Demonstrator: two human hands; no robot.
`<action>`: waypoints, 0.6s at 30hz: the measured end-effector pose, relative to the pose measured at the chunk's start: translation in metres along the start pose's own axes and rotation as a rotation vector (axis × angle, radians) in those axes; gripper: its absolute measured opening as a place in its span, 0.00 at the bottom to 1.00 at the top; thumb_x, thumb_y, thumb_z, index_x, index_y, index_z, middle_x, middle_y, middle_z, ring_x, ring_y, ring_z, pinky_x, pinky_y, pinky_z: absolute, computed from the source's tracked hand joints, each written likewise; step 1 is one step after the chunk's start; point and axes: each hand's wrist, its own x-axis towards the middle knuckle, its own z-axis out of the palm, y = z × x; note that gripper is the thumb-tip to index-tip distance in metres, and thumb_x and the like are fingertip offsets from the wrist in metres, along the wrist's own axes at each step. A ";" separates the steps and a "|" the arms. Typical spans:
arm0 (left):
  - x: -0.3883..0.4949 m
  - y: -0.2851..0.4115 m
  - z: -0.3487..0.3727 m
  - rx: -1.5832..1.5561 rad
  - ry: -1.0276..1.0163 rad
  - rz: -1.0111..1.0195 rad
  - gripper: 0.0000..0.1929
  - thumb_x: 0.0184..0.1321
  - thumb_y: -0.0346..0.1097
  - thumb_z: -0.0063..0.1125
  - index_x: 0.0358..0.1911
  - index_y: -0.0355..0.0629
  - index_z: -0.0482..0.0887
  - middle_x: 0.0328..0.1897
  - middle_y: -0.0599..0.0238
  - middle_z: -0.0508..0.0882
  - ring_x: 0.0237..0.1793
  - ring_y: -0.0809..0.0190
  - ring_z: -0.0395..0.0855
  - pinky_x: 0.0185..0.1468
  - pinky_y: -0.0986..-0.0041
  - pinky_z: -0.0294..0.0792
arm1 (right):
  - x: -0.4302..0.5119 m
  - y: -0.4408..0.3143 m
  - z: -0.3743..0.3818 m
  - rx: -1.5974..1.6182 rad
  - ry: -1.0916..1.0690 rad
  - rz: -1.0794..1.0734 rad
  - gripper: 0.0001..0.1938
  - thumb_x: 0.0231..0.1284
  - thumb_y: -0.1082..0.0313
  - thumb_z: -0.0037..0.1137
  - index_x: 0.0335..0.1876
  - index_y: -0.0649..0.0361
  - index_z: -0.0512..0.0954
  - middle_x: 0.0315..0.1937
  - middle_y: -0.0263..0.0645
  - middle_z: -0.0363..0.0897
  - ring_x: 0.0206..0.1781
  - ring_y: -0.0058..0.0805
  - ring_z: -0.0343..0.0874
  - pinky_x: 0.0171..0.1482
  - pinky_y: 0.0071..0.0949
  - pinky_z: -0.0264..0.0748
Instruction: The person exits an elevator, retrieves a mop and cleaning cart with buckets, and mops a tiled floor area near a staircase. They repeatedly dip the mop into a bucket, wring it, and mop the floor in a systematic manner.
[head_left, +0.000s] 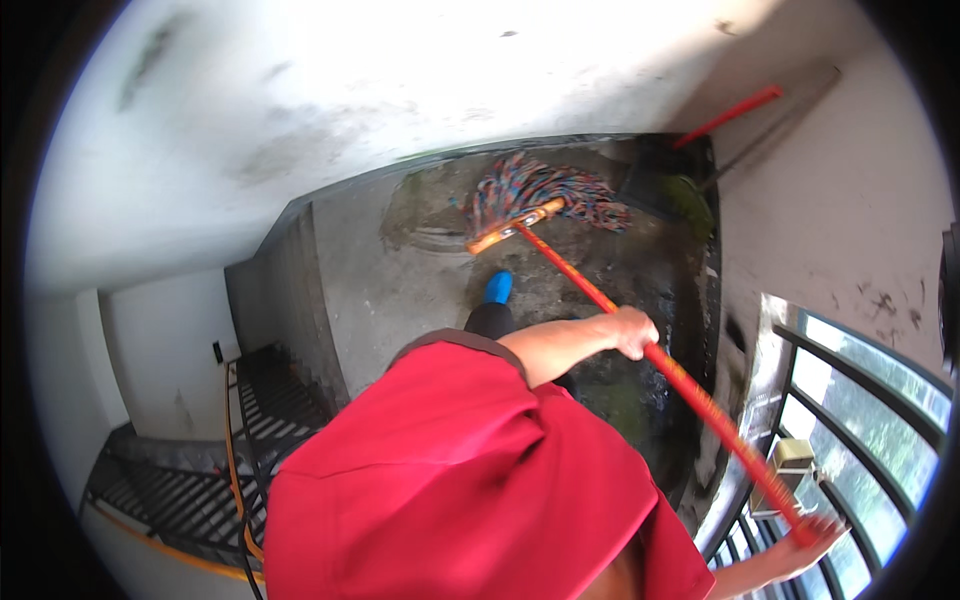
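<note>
A string mop with multicoloured fabric strands (551, 187) lies spread on the wet concrete floor (360, 262). Its orange clamp head (517, 225) joins a long red pole (574, 274) that slants down to the right. My left hand (634, 332) is wrapped around the middle of this pole, the arm reaching across in front of me. At the pole's upper end, by the barred window, my right hand (817, 534) grips it, somewhat blurred. One blue shoe (499, 288) of mine shows just below the mop head.
In the far right corner are a red handle (727, 116) and a yellow-green broom-like head (688, 202), partly in shadow. A barred window (862, 405) is at right. Stairs with dark metal railings (187, 510) and an orange handrail (231, 442) descend at left. A stained white wall (360, 82) rises ahead.
</note>
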 end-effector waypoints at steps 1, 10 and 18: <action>-0.007 -0.007 0.016 0.008 -0.081 0.002 0.08 0.34 0.38 0.58 0.23 0.49 0.80 0.20 0.59 0.80 0.27 0.49 0.80 0.30 0.59 0.70 | -0.041 -0.001 -0.004 -0.113 0.067 -0.060 0.11 0.63 0.62 0.45 0.38 0.64 0.71 0.30 0.37 0.70 0.34 0.24 0.72 0.44 0.22 0.70; -0.081 -0.010 0.015 0.065 0.026 -0.171 0.05 0.36 0.38 0.57 0.19 0.48 0.83 0.20 0.62 0.82 0.29 0.56 0.82 0.32 0.65 0.72 | -0.090 -0.004 0.001 -0.275 0.070 -0.054 0.14 0.61 0.58 0.45 0.23 0.57 0.67 0.19 0.34 0.66 0.24 0.24 0.68 0.32 0.24 0.69; -0.248 -0.111 -0.092 -0.018 0.229 -0.433 0.07 0.37 0.39 0.54 0.23 0.52 0.83 0.24 0.61 0.82 0.31 0.53 0.81 0.38 0.62 0.72 | -0.183 -0.029 0.207 -0.099 -0.350 -0.106 0.20 0.63 0.58 0.45 0.16 0.50 0.55 0.10 0.28 0.53 0.16 0.17 0.57 0.28 0.18 0.62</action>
